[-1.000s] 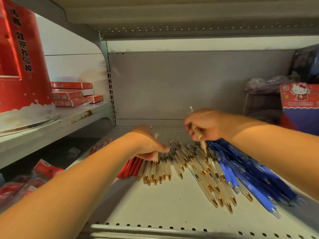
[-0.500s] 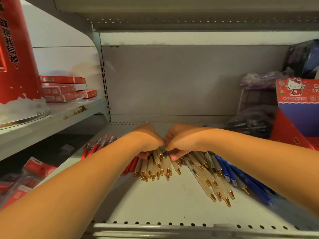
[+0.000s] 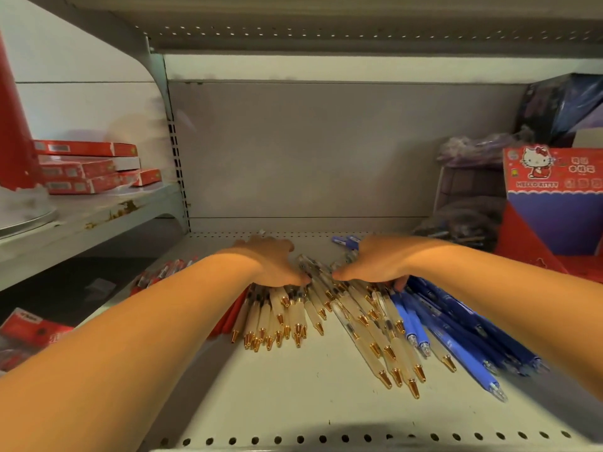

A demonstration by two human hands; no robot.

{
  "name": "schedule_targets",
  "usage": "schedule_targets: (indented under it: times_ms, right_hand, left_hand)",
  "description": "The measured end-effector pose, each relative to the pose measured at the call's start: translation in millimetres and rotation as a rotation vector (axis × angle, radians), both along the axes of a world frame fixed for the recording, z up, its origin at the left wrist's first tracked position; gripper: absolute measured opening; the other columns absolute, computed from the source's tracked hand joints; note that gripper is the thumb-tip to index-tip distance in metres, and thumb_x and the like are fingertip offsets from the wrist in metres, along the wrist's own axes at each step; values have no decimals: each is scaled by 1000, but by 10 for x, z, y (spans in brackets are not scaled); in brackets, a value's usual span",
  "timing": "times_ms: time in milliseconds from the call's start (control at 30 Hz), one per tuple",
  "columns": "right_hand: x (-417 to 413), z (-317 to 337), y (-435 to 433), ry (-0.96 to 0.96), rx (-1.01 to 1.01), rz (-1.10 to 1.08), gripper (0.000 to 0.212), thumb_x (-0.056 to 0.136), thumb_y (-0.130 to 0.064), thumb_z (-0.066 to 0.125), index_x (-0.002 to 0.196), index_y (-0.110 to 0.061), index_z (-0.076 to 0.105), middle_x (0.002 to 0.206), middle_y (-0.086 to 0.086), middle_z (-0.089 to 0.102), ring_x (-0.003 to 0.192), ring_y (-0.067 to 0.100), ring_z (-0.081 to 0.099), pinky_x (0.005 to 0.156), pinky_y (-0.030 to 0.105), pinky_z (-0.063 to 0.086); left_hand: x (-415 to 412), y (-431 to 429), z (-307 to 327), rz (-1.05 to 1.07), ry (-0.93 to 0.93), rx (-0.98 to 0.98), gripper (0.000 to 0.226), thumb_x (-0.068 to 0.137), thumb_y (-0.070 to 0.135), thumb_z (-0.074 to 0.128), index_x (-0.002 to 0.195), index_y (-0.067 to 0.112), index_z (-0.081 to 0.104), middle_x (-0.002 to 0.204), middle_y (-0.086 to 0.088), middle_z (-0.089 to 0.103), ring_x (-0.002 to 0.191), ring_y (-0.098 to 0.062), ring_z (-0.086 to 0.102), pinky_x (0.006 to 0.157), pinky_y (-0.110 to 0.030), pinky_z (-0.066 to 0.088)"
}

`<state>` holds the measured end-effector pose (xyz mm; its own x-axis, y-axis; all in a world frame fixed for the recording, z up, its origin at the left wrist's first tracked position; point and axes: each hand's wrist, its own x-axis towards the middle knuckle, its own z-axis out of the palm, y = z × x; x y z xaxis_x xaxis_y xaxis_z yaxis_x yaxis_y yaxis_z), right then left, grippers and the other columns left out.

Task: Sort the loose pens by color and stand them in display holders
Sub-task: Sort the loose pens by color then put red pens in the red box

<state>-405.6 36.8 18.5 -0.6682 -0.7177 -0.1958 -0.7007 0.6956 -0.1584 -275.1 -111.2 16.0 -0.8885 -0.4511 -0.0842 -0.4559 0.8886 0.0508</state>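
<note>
Pale perforated metal shelf, grey back panel. Loose on it: red pens, clear gold-tipped pens, blue pens. Left hand palm-down over clear ones, fingers hidden, grip unclear. Right hand spread flat, pressing them. Hello Kitty box right, red boxes left.

Red display box, right side: brand name "HELLO KITTY" in white capitals beneath a cartoon cat; the Chinese characters beside it are too small to read. Flat red boxes, left, and red packet, lower left: print illegible.
</note>
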Motion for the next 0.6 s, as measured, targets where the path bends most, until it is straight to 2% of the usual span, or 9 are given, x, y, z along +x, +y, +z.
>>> schedule_targets:
  times_ms: [67,100,167,200,267,333,367,467,600]
  right_hand:
    - [33,-24,-41,71,8,46,42,87,-69,52,73,-31,40,76,-8,41,70,12,52,61,23,49]
    - [41,-45,-64,85,23,73,41,85,-70,53,89,-28,52,85,-7,49,79,13,54,71,24,48]
    - [47,-72,-119,94,38,87,77,81,-72,56,136,-19,48,111,0,60,101,19,56,93,32,47]
    - [19,-70,-151,78,36,78,80,81,-70,56,141,-18,44,105,1,62,96,18,56,92,34,48]
    - [-94,-34,-254,68,-13,66,49,90,-54,55,120,-15,60,72,-2,53,67,13,52,69,29,51]
    - [-279,31,-339,96,-83,-35,29,94,-41,53,85,-14,57,70,0,50,59,14,51,60,27,51]
    - [-365,48,-368,99,-98,-84,27,94,-39,54,82,-15,54,75,2,53,64,15,54,63,27,54]
    - [-516,17,-441,16,-51,-143,29,91,-44,62,94,-16,54,93,5,59,81,18,62,64,27,54]
    - [-482,-32,-575,-52,-35,-124,52,86,-48,67,127,-18,54,104,4,59,87,20,63,70,29,56]
  left_hand:
    - [-27,18,-74,-51,-45,84,63,95,61,45,148,27,37,121,0,53,109,-18,51,90,-31,42]
    - [-46,33,-114,-60,-46,130,57,98,58,42,145,25,41,113,1,53,101,-15,51,80,-26,41]
    - [-65,51,-173,-63,-23,155,56,99,58,38,145,25,40,125,-1,57,107,-16,53,85,-28,44]
    - [-69,38,-192,-62,-11,133,60,98,60,38,147,27,36,138,-2,54,116,-19,52,95,-33,44]
    - [-71,3,-215,-63,7,92,66,95,65,37,151,30,28,151,-3,41,127,-25,47,106,-43,39]
    - [-59,-20,-224,-74,15,117,67,94,67,35,152,40,18,158,-2,29,135,-29,41,109,-45,35]
    - [-54,-29,-225,-86,13,141,66,94,68,35,152,44,16,159,-1,26,137,-29,38,109,-45,34]
    - [-51,-48,-223,-120,15,168,68,91,71,40,151,43,22,158,-1,28,138,-29,37,107,-40,33]
    - [-80,-65,-224,-127,71,205,66,89,67,50,146,38,33,149,0,38,127,-24,44,92,-31,38]
